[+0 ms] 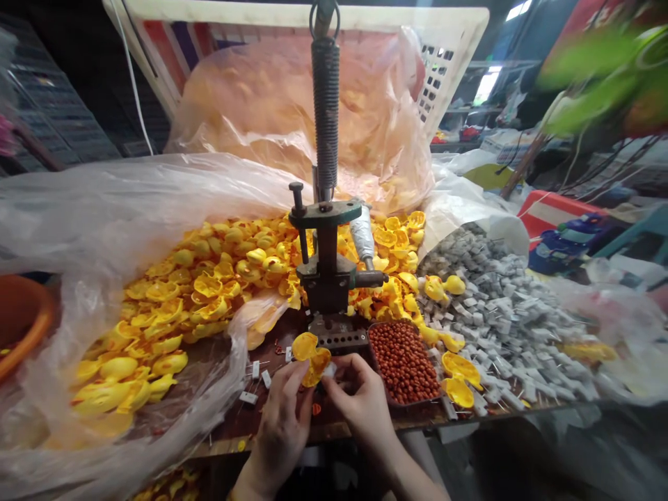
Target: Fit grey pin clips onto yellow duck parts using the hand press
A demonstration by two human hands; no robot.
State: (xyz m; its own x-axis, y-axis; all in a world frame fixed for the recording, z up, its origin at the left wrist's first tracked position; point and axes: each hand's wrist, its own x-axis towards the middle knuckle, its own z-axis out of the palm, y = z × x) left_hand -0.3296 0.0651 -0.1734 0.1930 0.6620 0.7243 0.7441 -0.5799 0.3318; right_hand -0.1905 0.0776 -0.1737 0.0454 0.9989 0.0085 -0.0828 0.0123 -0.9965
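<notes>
Between the fingers of my left hand (286,401) is a yellow plastic duck shell half (312,358), its hollow side facing up. My right hand (360,396) pinches a small whitish-grey piece (330,371) right beside the shell; the fingers partly cover it, and it looks like the grey-white blocks nearby. Just behind both hands stands a hand press (328,278) with a coil spring and a metal base block with a row of holes (342,339). A tray of small red-brown beads (404,362) is to the right of my right hand.
Yellow duck shells (209,285) are heaped left and behind the press. Grey-white blocks with metal pins (490,306) form a pile at right, and a few loose blocks (248,398) lie near my left hand. Clear plastic sheeting (125,202) borders the table; an orange tub (31,313) stands far left.
</notes>
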